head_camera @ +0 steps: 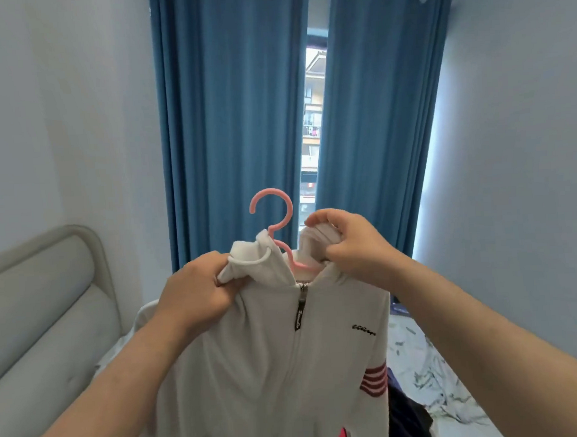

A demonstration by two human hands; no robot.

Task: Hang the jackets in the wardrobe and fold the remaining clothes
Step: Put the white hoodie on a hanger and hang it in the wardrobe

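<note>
While the white jacket hangs in the air over the bed, on a pink hanger, the left hand and right hand each pinch its collar. Settling both shoulders evenly before letting go should prevent slipping.

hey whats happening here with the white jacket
A person holds up a white zip jacket on a pink hanger. The left hand grips the collar on one side, the right hand bunches the other. The zip is closed. Blue curtains hang behind; more clothes lie on the bed below.
</note>
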